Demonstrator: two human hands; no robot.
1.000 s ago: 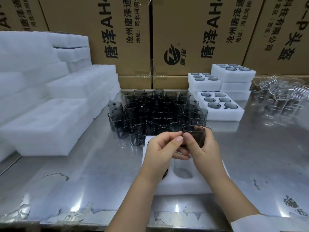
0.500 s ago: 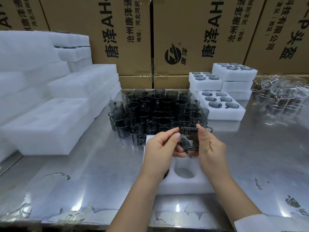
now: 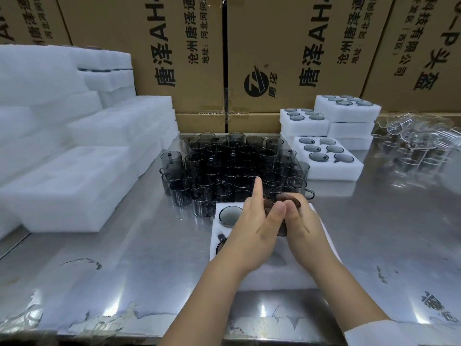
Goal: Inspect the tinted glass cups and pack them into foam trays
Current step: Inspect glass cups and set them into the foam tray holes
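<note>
a tinted glass cup (image 3: 289,199) is held just above the foam tray (image 3: 274,278) at the near middle of the desk (image 3: 124,270). it is grasped by the curled fingers of the right hand (image 3: 305,227) and pinched by the left hand (image 3: 250,231), index finger raised. a seated cup (image 3: 228,214) is seen in the tray at 10 o'clock. loose cups (image 3: 232,166) are massed at 12 o'clock, filled trays (image 3: 329,168) at 1 o'clock, empty foam (image 3: 74,176) at 9 o'clock.
</note>
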